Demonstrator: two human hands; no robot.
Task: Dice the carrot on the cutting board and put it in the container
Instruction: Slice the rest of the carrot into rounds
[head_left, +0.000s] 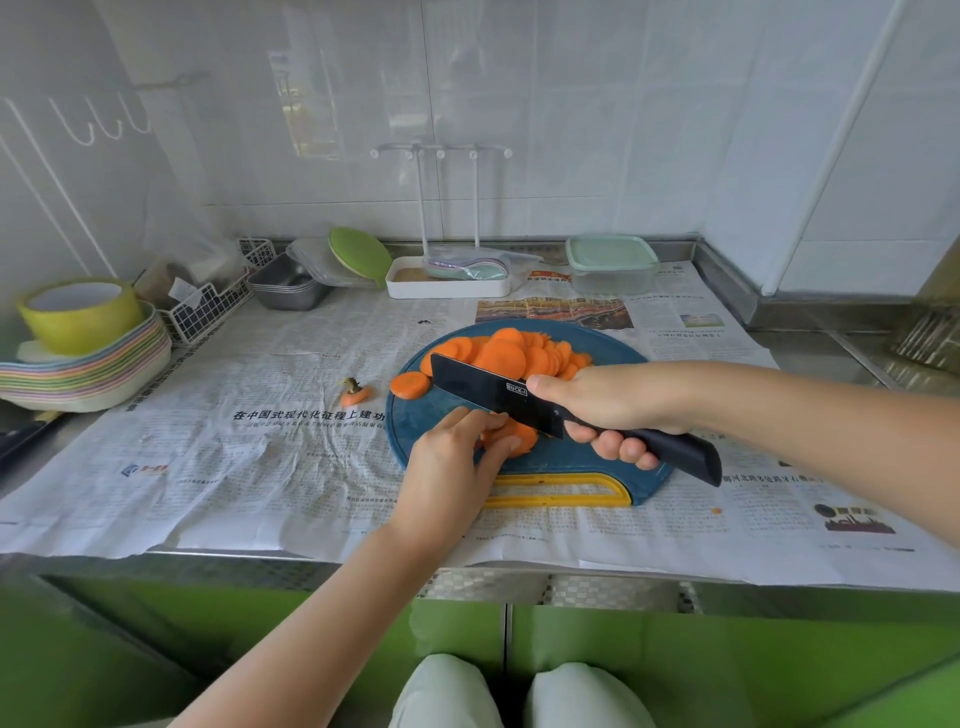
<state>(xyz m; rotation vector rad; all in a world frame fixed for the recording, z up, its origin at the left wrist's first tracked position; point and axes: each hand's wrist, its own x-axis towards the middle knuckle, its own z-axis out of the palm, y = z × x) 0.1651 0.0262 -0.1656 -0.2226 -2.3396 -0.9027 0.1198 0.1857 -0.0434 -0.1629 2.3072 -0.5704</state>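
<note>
Two bare hands cut carrot on a round blue board in a white-tiled kitchen.

The left hand (447, 467) curls its fingers (467, 420) around a small stack of orange carrot rounds (521, 440). The right hand (613, 410) clenches the handle of one black kitchen knife (493, 397), its blade just beside those fingers. Beyond the fingers is a heap of thin orange carrot slices (509, 353), too many to count, on the round blue plastic cutting board (571, 460) with a yellow handle. One loose slice (410, 385) overhangs the board's edge up and left of the fingers. One carrot stub (355, 393) lies farther left on newspaper (260, 441) covering the surface. One clear plastic container with a pale green lid (612, 265) stands well beyond the fingers.
</note>
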